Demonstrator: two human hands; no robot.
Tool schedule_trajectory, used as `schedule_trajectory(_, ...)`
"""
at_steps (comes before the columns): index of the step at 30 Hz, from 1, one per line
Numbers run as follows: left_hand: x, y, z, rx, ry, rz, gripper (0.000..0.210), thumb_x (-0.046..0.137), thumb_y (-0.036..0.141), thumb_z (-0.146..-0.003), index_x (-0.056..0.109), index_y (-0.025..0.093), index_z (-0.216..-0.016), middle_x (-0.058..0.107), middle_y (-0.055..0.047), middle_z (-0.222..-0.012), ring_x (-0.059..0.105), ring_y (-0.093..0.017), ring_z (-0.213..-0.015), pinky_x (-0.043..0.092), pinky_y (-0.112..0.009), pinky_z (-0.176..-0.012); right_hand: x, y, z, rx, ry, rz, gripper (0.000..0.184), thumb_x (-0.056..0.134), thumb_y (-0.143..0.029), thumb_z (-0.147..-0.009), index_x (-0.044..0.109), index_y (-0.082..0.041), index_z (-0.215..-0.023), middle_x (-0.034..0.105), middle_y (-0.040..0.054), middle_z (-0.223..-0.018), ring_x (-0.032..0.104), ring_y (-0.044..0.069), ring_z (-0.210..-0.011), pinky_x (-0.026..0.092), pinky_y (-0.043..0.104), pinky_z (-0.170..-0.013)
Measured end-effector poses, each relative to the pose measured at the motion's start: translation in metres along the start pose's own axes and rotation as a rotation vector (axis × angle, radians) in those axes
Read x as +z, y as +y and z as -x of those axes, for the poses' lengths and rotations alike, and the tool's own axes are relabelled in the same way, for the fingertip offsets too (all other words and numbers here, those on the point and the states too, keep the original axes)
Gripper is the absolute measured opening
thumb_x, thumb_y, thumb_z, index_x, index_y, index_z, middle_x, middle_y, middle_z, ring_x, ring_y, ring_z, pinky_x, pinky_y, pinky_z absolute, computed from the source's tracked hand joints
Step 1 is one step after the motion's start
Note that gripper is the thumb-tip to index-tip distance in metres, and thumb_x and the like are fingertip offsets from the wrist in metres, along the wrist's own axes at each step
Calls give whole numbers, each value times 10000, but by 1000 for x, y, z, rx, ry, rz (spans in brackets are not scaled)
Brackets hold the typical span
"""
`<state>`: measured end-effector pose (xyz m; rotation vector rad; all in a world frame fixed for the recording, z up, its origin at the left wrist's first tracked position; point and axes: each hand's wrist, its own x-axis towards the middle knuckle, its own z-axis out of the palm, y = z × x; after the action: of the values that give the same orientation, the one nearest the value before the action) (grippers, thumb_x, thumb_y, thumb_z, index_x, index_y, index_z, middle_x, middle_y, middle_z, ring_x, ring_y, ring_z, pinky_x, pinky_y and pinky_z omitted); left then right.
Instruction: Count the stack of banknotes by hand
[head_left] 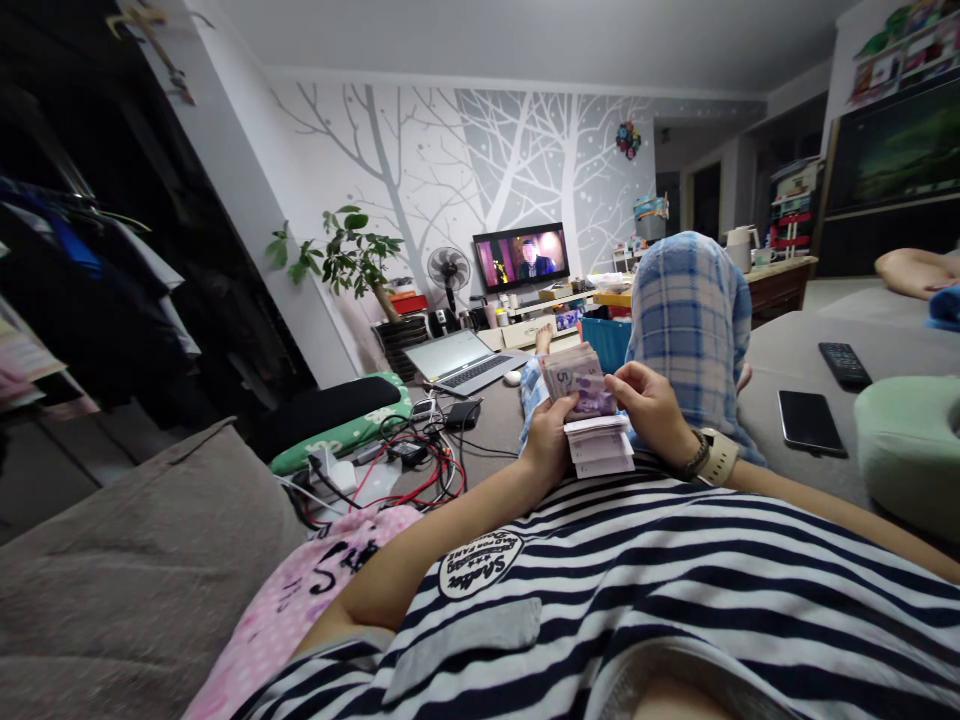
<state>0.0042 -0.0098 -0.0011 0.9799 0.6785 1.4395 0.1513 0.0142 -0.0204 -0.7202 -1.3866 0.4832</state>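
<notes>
A stack of purple-toned banknotes [576, 380], with a 5 showing on the front one, stands tilted above my lap. My left hand [551, 437] grips the stack at its lower left, thumb across the front. At the right edge of the notes, my right hand [651, 408] pinches a note between thumb and fingertips. The lower part of the bundle, a pale folded wad [600, 447], hangs below my left thumb in front of the striped shirt [675, 530]. A watch with a pale strap [720, 457] is on my right wrist.
Left of my legs are an open laptop [465, 362], a white mouse [512, 378] and tangled cables [427, 460]. On the right lie a phone [811, 422], a remote [844, 365] and a green cushion [911, 450]. Another person's limb [915, 272] rests at the far right.
</notes>
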Motion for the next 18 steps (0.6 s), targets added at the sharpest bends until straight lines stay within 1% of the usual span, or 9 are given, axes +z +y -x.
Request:
schedule_trajectory(3, 3, 0, -1, -13, 0, 21, 110, 685, 244, -757, 713, 142, -788, 726, -51, -678, 711, -226, -728, 546, -313, -698, 0, -3, 2, -7, -10, -18, 378, 668, -530, -869, 569, -206, -703, 551, -19, -605, 481, 144, -578, 367, 289, -570)
schedule_trajectory(5, 6, 1, -2, -37, -15, 87, 141, 665, 282, -787, 703, 147, -784, 757, -75, -764, 728, -243, -808, 560, -324, -734, 0, -6, 3, -19, -17, -55, 363, 657, -514, -882, 575, -205, -710, 547, -21, -617, 474, 140, -583, 368, 289, -576)
schedule_trajectory(7, 8, 1, -2, -55, -21, 148, 149, 653, 296, -801, 692, 154, -778, 767, -83, -807, 733, -253, -856, 570, -333, -761, 0, -10, 5, -54, -25, -91, 361, 651, -511, -892, 580, -204, -716, 529, -26, -627, 449, 133, -584, 364, 286, -578)
schedule_trajectory(11, 10, 2, -1, -57, -19, 153, 120, 663, 280, -781, 686, 162, -775, 760, -78, -784, 734, -260, -869, 574, -336, -767, -1, -19, 9, -118, -70, -114, 385, 644, -542, -902, 589, -205, -724, 493, -28, -629, 419, 129, -585, 356, 282, -571)
schedule_trajectory(15, 7, 2, 0, -35, -17, 105, 114, 701, 284, -740, 678, 176, -767, 742, -53, -737, 731, -257, -848, 567, -333, -760, 0, -23, 10, -118, -77, -123, 418, 644, -586, -893, 590, -207, -725, 476, -28, -621, 407, 130, -578, 344, 279, -553)
schedule_trajectory(18, 5, 1, -1, -9, -18, 81, 106, 701, 278, -736, 665, 178, -740, 732, -48, -721, 726, -254, -847, 561, -330, -757, 1, -24, 10, -113, -74, -123, 430, 647, -604, -885, 591, -208, -724, 472, -28, -618, 405, 130, -576, 338, 277, -544)
